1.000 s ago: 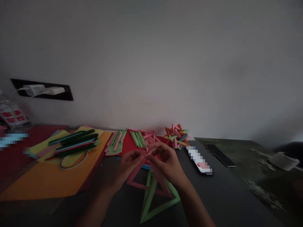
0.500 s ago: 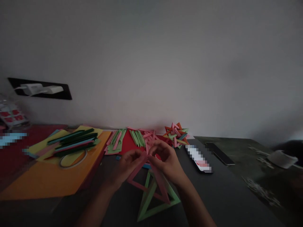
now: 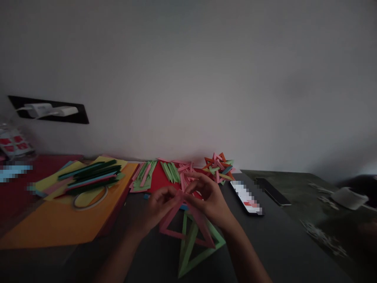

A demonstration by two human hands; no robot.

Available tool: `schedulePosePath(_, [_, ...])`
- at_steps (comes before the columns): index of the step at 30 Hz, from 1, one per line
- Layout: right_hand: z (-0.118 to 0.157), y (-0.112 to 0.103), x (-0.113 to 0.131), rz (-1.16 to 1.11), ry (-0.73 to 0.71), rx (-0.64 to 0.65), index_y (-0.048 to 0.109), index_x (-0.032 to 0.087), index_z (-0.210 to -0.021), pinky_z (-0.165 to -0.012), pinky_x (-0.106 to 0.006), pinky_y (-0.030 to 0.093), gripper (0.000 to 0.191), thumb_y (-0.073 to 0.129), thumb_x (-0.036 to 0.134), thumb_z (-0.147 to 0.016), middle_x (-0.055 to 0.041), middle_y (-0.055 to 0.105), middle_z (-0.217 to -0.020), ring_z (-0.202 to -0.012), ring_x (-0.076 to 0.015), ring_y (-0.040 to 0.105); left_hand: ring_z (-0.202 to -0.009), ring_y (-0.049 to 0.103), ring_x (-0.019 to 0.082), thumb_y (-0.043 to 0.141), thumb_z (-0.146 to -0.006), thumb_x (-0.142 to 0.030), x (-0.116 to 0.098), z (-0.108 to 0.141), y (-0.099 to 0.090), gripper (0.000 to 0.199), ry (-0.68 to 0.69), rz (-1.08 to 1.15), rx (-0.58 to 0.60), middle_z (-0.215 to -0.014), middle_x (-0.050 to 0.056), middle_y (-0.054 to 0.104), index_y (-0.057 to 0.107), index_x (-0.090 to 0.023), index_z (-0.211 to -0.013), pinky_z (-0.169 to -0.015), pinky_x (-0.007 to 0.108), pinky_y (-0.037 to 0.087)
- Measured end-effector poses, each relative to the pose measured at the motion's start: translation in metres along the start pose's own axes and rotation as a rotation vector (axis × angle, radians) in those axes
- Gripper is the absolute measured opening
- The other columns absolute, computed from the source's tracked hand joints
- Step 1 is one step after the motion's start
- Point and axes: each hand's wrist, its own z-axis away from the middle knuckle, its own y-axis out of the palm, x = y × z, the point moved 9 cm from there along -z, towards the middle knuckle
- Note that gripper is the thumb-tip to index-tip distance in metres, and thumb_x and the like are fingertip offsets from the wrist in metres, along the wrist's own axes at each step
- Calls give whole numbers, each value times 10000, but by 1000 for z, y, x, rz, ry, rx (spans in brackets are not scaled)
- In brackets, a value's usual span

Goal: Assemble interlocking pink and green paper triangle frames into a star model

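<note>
Green triangle [image 3: 196,247] swung rightward, both hands' grip unchanged

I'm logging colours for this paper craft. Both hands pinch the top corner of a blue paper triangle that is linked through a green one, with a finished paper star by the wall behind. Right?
Not quite: the head view shows the left hand and right hand pinching the corner of a pink triangle, not a blue one. It is linked through the green triangle, and the paper star sits by the wall behind.
</note>
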Motion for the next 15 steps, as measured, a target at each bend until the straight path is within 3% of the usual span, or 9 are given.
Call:
schedulePosePath(3, [0, -1, -7, -58, 61, 62, 534, 218, -1122, -723, -340, 471, 482, 726, 223, -679, 0, 630, -738, -714, -153, 594, -690, 514, 140, 665, -671, -377, -2, 0, 0, 240, 9, 19, -3, -673, -12, 546, 554, -170, -623, -669, 238, 422])
schedulePosePath(7, [1, -2, -14, -107, 125, 129, 536, 214, -1077, -649, -286, 458, 403, 704, 235, -711, -8, 627, -792, -701, -128, 581, -667, 502, 135, 661, -669, -365, 0, -1, -2, 222, -20, 0, -31, -652, -16, 539, 569, -167, -627, -653, 236, 414])
schedulePosePath(15, [1, 0, -7, -143, 101, 115, 420, 255, -1030, -562, -235, 408, 409, 689, 241, -723, 40, 568, -722, -616, -102, 529, -660, 487, 136, 693, -602, -451, 6, 0, -2, 309, -38, 32, -45, -649, -18, 526, 544, -180, -611, -636, 236, 408])
